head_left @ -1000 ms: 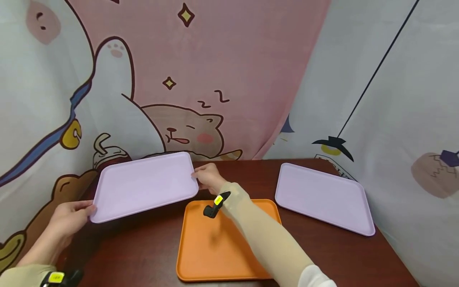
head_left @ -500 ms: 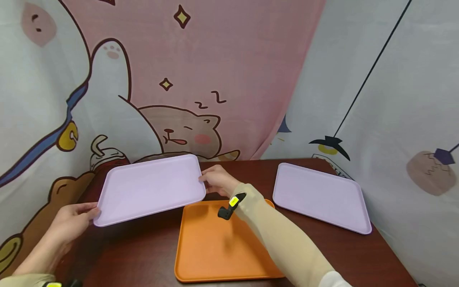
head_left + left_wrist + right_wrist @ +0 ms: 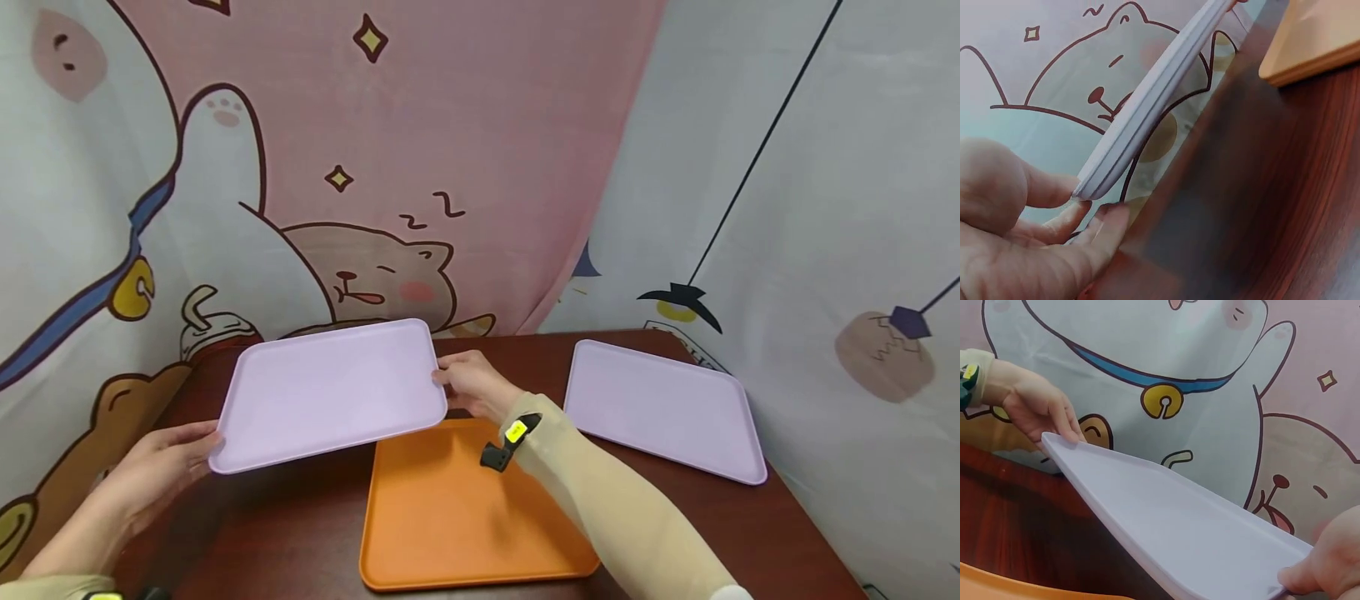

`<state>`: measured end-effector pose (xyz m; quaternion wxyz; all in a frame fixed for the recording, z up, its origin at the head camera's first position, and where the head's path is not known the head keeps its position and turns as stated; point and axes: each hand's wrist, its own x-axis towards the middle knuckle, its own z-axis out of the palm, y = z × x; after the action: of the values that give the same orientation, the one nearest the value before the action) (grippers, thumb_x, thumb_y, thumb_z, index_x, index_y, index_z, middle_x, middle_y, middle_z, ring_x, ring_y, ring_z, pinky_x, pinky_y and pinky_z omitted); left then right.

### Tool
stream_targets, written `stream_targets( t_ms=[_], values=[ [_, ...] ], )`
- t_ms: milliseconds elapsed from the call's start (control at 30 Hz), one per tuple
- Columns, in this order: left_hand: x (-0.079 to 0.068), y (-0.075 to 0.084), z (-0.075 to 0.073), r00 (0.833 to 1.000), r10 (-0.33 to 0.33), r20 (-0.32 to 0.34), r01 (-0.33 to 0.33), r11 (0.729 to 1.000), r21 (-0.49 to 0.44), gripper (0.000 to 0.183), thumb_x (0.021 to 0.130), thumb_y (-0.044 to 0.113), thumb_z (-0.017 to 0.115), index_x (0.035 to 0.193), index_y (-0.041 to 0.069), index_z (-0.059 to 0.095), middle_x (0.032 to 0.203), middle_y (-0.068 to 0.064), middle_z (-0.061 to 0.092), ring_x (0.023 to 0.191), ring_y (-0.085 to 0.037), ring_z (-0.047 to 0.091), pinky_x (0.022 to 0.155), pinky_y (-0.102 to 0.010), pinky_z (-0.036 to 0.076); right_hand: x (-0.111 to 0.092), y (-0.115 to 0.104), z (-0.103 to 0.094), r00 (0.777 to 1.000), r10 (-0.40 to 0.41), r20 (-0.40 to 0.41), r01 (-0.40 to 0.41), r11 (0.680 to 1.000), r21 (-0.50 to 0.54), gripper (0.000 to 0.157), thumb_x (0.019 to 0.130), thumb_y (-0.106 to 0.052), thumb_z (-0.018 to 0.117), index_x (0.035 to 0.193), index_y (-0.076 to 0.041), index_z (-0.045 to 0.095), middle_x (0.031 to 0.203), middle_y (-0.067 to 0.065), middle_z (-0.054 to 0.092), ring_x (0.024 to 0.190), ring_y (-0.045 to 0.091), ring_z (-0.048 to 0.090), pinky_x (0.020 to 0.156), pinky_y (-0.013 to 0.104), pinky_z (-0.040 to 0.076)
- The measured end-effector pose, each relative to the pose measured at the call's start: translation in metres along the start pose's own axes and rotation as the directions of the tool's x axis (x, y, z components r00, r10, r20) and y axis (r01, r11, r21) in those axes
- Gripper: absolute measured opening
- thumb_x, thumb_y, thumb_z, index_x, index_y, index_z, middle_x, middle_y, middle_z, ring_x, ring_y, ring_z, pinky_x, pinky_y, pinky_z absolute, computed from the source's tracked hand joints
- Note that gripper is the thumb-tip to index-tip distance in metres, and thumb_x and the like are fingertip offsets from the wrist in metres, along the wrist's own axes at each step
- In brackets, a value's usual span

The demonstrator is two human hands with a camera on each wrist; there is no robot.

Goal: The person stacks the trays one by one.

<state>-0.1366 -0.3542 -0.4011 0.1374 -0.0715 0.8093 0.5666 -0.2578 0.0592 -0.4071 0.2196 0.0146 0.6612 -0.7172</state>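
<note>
A pale lilac tray (image 3: 333,396) is held up above the table, its right end raised higher than its left in the head view. My left hand (image 3: 153,471) pinches its near left corner, thumb on top and fingers underneath. At the opposite short side, my right hand (image 3: 480,383) grips the rim with the thumb over the edge. The left wrist view shows the tray's ridged outer edge (image 3: 1141,112) in profile. Below and to the right, an orange tray (image 3: 465,517) lies flat on the table, its far left corner overlapped by the lilac one.
A second lilac tray (image 3: 667,408) lies at an angle on the right side of the dark reddish-brown table (image 3: 277,533). Curtains printed with cartoon animals (image 3: 375,275) hang close behind the table and along both sides.
Both hands have carried the lilac tray to the right, bringing its right end nearer the orange tray. The view has turned slightly right. The other two trays stay put on the table.
</note>
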Motion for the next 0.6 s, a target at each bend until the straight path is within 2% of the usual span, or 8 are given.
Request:
stream_targets(
  t_ms=[133, 367, 467, 600],
  values=[
    [0.003, 0.002, 0.006, 0.997, 0.02, 0.069, -0.013, 0.996, -0.093, 0.072, 0.113, 0.023, 0.053, 0.159, -0.016, 0.013, 0.129, -0.008, 0.061, 0.106, -0.015, 0.067, 0.091, -0.031, 0.059, -0.009, -0.001, -0.01, 1.0, -0.003, -0.014, 0.003, 1.0, 0.0, 0.036, 0.104, 0.001, 0.062, 0.139, 0.009, 0.061, 0.121, 0.021, 0.066, 0.099, 0.032, 0.068, 0.088, 0.053, 0.061],
    [0.009, 0.008, 0.017, 0.993, 0.044, 0.113, -0.033, 0.995, -0.099, 0.073, 0.114, 0.026, 0.05, 0.163, -0.012, 0.01, 0.151, -0.027, 0.044, 0.114, -0.016, 0.063, 0.093, -0.036, 0.06, -0.026, -0.002, -0.023, 1.0, 0.001, 0.004, -0.001, 1.0, 0.0, 0.036, 0.105, 0.001, 0.059, 0.14, 0.009, 0.061, 0.12, 0.021, 0.067, 0.097, 0.031, 0.067, 0.088, 0.05, 0.061],
    [0.011, 0.011, 0.021, 0.991, 0.066, 0.116, -0.054, 0.993, -0.101, 0.071, 0.115, 0.025, 0.047, 0.162, -0.013, 0.01, 0.149, -0.027, 0.045, 0.113, -0.017, 0.063, 0.092, -0.036, 0.06, -0.034, 0.0, -0.029, 1.0, -0.001, 0.01, 0.001, 1.0, 0.007, 0.037, 0.105, 0.002, 0.058, 0.142, 0.009, 0.06, 0.119, 0.021, 0.067, 0.097, 0.03, 0.067, 0.088, 0.049, 0.061],
    [0.013, 0.014, 0.029, 0.989, 0.091, 0.114, -0.078, 0.991, -0.112, 0.069, 0.115, 0.022, 0.048, 0.161, -0.015, 0.012, 0.139, -0.02, 0.054, 0.109, -0.019, 0.066, 0.09, -0.038, 0.06, -0.045, 0.001, -0.038, 0.999, -0.011, 0.03, 0.011, 1.0, 0.013, 0.037, 0.105, 0.002, 0.057, 0.142, 0.01, 0.06, 0.12, 0.02, 0.069, 0.098, 0.029, 0.068, 0.088, 0.048, 0.061]
  ],
)
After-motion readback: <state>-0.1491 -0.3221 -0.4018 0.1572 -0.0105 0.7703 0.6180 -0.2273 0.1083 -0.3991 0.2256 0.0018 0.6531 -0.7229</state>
